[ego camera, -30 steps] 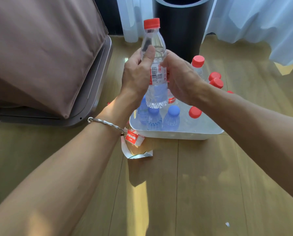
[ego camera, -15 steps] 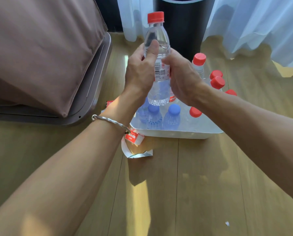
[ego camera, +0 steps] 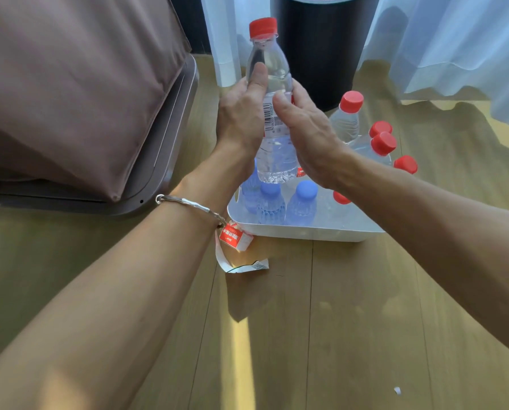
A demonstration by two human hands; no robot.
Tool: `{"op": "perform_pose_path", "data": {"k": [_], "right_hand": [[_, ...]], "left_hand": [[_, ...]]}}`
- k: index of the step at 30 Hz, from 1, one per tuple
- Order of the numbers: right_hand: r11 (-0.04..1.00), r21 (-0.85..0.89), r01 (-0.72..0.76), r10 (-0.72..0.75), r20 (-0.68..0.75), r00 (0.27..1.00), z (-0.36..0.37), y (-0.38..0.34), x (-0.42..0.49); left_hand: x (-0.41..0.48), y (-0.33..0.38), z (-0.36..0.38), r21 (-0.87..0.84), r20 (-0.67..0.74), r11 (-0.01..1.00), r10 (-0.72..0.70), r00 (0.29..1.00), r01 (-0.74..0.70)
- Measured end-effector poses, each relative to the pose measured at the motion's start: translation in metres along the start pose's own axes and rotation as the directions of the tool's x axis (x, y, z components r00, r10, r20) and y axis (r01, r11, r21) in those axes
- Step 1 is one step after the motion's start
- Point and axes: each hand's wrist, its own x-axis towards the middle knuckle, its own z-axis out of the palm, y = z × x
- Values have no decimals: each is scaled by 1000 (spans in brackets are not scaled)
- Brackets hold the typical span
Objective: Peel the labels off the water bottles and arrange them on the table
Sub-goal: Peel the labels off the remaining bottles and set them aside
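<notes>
A clear water bottle (ego camera: 272, 155) with a red cap is held upright in the air above a white tray (ego camera: 306, 230). My left hand (ego camera: 241, 116) grips its left side, the thumb lying up along the bottle's shoulder. My right hand (ego camera: 303, 128) grips the right side, its thumb on the red-and-white barcode label (ego camera: 268, 116). In the tray stand several bottles with blue caps (ego camera: 306, 187) and red caps (ego camera: 383, 143). One red-capped bottle (ego camera: 346, 116) stands tall behind my right hand. Peeled labels (ego camera: 236, 237) lie on the wooden floor by the tray's left corner.
A brown cushion (ego camera: 78, 93) on a grey frame fills the left. A black cylinder (ego camera: 315, 45) and white curtains (ego camera: 448, 39) stand behind the tray. A torn white label strip (ego camera: 244, 266) and a small white scrap (ego camera: 397, 390) lie on the floor.
Both hands have turned the bottle a little between them, and the barcode side of the label now faces me. My right thumb has moved onto the label.
</notes>
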Motion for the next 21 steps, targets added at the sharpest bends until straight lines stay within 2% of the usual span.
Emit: {"op": "perform_pose_path", "data": {"k": [10,21], "right_hand": [[1000,-1,1,-1,-18,1000,0,-9,0],[993,106,-54,68,-135,989,0,-15,-1]], "left_hand": [[-1,-1,1,-50,-4,999,-19,1000,19],[-9,3,12,44,-46,997,58,997,-56]]}}
